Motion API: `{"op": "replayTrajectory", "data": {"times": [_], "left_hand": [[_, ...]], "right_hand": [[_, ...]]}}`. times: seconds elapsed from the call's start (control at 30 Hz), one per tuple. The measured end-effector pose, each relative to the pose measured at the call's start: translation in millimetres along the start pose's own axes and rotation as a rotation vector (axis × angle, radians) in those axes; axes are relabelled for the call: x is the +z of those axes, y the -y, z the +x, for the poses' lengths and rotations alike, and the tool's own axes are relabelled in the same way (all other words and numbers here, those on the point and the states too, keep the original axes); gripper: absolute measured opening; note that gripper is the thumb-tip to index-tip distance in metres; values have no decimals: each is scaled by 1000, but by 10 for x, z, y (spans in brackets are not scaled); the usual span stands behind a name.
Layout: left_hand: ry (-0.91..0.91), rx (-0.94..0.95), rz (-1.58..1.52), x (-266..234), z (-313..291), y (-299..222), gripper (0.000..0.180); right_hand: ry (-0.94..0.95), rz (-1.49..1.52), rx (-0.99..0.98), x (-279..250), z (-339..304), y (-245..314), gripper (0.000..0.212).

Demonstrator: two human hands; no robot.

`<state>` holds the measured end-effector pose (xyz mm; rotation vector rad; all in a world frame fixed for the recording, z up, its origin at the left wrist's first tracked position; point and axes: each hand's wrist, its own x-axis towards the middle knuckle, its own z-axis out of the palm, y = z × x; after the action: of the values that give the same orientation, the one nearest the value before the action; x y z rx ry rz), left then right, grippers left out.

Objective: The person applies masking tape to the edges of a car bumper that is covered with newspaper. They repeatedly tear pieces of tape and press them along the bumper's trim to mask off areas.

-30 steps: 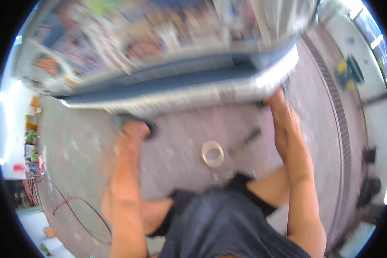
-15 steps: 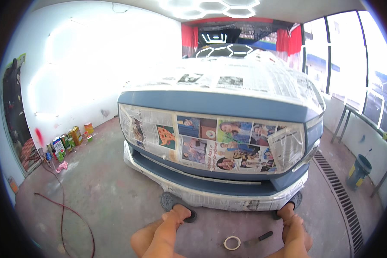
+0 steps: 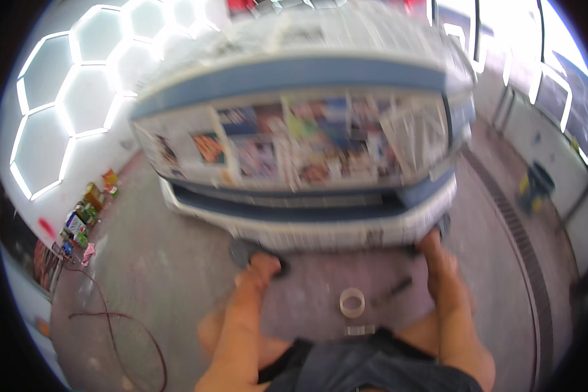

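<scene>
Nearest in, a roll of tape [image 3: 351, 302] lies on the floor [image 3: 157, 274] between the knees, a dark tool [image 3: 391, 287] just beside it. Left hand [image 3: 262, 266] sits by a dark block at the masked car [image 3: 307, 144] bumper's lower edge; right hand [image 3: 432, 251] presses the other end. Too blurred to tell either grip. Looks like masking work; next calls for reaching back for that tape.

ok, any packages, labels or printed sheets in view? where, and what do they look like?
Printed paper sheets: taped across the car body, rectangular, multicoloured pictures.
Cans and bottles: floor by the left wall, small, green, orange and blue.
Tape roll: floor between the hands, pale ring.
No screens.
</scene>
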<state>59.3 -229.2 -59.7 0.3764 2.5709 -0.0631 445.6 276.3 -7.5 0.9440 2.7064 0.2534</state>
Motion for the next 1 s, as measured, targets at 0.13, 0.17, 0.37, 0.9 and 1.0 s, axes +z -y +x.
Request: {"op": "replayTrajectory", "data": {"times": [0.13, 0.17, 0.37, 0.9, 1.0], "left_hand": [[-37, -21, -11, 15, 27, 226, 107], [-32, -9, -42, 122, 112, 220, 110], [33, -71, -53, -201, -299, 6, 128], [35, -98, -102, -322, -381, 12, 112], [19, -66, -136, -242, -319, 39, 110]], "right_hand": [[70, 19, -46, -433, -351, 504, 39], [40, 81, -136, -284, -352, 579, 38], [-68, 279, -724, 620, -382, 1087, 43], [235, 11, -701, 1027, -223, 858, 36], [-115, 393, -559, 463, -167, 853, 34]]}}
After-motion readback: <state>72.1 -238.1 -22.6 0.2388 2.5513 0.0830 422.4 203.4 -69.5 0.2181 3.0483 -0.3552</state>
